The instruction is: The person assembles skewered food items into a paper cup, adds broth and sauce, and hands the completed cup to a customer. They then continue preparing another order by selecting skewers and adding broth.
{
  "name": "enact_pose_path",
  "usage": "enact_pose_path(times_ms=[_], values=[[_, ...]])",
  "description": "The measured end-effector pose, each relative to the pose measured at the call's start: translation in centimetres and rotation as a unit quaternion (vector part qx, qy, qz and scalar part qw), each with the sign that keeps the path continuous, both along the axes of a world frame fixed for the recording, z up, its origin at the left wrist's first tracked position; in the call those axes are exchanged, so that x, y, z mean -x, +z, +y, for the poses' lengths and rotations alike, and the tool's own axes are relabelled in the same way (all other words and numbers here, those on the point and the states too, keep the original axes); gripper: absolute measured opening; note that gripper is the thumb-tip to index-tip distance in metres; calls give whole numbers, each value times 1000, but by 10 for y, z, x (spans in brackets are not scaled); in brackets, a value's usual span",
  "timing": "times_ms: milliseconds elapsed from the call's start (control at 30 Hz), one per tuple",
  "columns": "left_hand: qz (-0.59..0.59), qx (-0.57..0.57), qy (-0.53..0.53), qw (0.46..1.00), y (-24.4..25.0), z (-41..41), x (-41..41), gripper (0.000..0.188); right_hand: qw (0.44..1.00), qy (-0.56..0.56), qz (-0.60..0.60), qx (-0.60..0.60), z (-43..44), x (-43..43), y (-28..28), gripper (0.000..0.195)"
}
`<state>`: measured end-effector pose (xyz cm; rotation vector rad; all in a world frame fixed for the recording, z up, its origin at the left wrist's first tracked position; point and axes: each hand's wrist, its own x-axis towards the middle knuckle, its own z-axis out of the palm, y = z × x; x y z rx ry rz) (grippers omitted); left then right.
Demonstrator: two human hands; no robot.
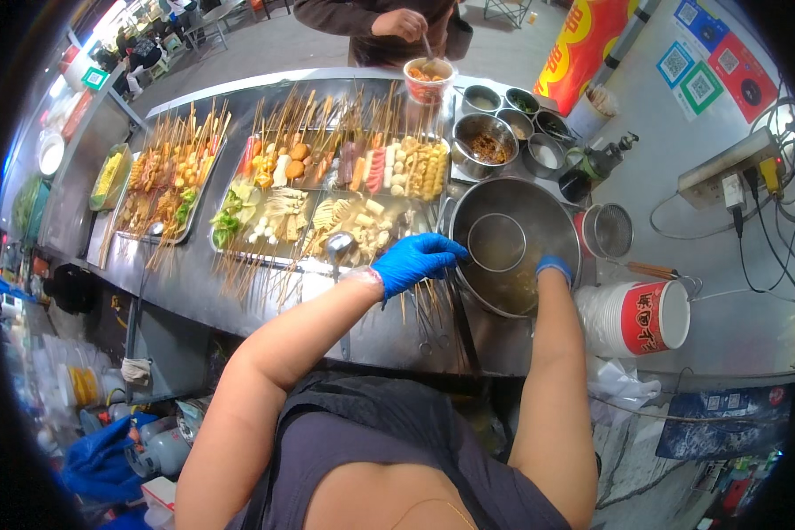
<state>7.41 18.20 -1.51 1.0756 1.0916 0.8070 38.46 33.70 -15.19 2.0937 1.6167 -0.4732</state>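
My left hand (419, 264), in a blue glove, is at the left rim of a deep steel pot (573, 218). Its fingers are bent together; whether they grip anything is unclear. My right hand (554, 264), also blue-gloved, reaches into the right side of this pot, its fingers mostly hidden. Cloudy liquid with small bits lies in the pot, and a round strainer (497, 242) sits at its upper left. Left of my left hand, a ladle (340, 246) rests over a divided tray (220, 248) of skewered food in broth.
A second skewer tray (189, 228) stands farther left. Seasoning bowls (483, 147) and a dark bottle (580, 179) are behind the pot. Stacked paper tubs (636, 319) and a power strip (729, 165) lie right. Across the counter, a person's hand (401, 25) holds a utensil in a food tub (430, 81).
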Motion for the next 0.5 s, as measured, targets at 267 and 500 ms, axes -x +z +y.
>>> enact_pose_path(times_ms=[267,500], values=[[-3,-12,11,1000,-3,0,-1,23,1000,-17,11,-18,4,-6,-12,28],[-7,-8,18,1000,3,-2,-3,22,999,-38,27,-19,8,-10,-23,31]])
